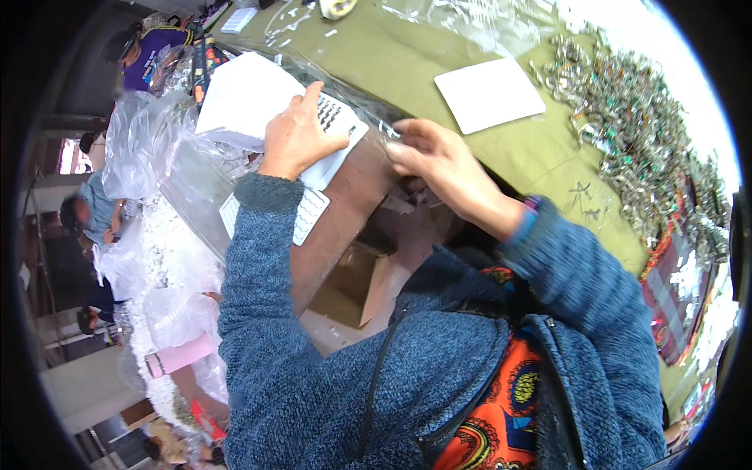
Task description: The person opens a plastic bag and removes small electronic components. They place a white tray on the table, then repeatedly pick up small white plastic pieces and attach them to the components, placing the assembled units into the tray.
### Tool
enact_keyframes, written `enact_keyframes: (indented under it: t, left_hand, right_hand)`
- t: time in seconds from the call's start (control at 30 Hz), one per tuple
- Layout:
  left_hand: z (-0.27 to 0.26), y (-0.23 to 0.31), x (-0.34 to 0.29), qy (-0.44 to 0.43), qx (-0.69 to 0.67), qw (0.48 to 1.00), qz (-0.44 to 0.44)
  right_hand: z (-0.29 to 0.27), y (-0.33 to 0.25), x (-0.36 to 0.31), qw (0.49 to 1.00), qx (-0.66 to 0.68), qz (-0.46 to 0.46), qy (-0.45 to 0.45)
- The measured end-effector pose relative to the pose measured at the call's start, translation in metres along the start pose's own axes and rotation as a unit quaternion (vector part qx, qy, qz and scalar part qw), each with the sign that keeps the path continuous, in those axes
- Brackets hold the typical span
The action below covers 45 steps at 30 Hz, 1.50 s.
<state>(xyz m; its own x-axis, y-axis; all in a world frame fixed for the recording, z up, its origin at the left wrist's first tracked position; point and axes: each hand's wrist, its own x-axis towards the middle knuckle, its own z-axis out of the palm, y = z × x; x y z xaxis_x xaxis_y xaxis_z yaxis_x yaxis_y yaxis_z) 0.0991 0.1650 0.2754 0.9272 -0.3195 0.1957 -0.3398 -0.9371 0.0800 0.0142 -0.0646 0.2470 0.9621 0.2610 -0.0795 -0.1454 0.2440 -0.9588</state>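
Note:
My left hand [298, 137] lies over a white card [338, 117] that carries rows of small dark pieces. Its thumb and index finger are spread across the card, and the other fingers are partly hidden. To the right, my right hand [442, 164] is raised over the table edge, slightly blurred. Its thumb and fingers are curled toward each other, with a tiny shiny piece [385, 129] at the fingertips that is too small to name. Beside my left hand stands a stack of white sheets [247, 98]. White cards with scalloped rows [310, 215] lie below my left wrist.
A white square board [489, 94] lies on the green cloth [376, 59]. Far right is a heap of small shiny metal pieces [627, 117]. An open cardboard box [356, 286] stands below the brown tabletop [345, 196]. Clear plastic bags [141, 149] and other people [98, 211] are at left.

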Motion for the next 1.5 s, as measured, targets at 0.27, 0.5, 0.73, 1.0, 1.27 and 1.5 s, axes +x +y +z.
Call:
enact_keyframes:
  t: [0.27, 0.5, 0.73, 1.0, 1.27, 1.5]
  left_hand:
    - [-0.005, -0.007, -0.006, 0.008, -0.026, 0.999, -0.018]
    - [-0.011, -0.006, -0.009, -0.013, -0.046, 0.998, -0.037]
    - [-0.015, -0.003, -0.009, -0.05, -0.04, 0.996, -0.065]
    - [-0.038, 0.007, -0.072, 0.24, -0.342, 0.906, -0.075]
    - [-0.001, 0.085, -0.166, 0.272, -0.77, 0.495, -0.298]
    - [0.027, 0.119, -0.154, 0.111, -0.937, 0.296, -0.147]
  right_hand:
    - [0.05, 0.016, 0.084, 0.993, 0.014, 0.06, 0.103]
    - [0.054, 0.022, 0.102, 0.989, 0.068, 0.116, 0.061]
    - [0.073, 0.026, 0.106, 0.979, 0.171, 0.112, -0.008]
    - [0.062, 0.02, 0.094, 0.969, 0.215, 0.118, 0.023]
    - [0.04, -0.005, 0.046, 0.971, 0.21, 0.116, -0.008]
    - [0.01, -0.014, -0.03, 0.951, 0.291, 0.103, -0.006]
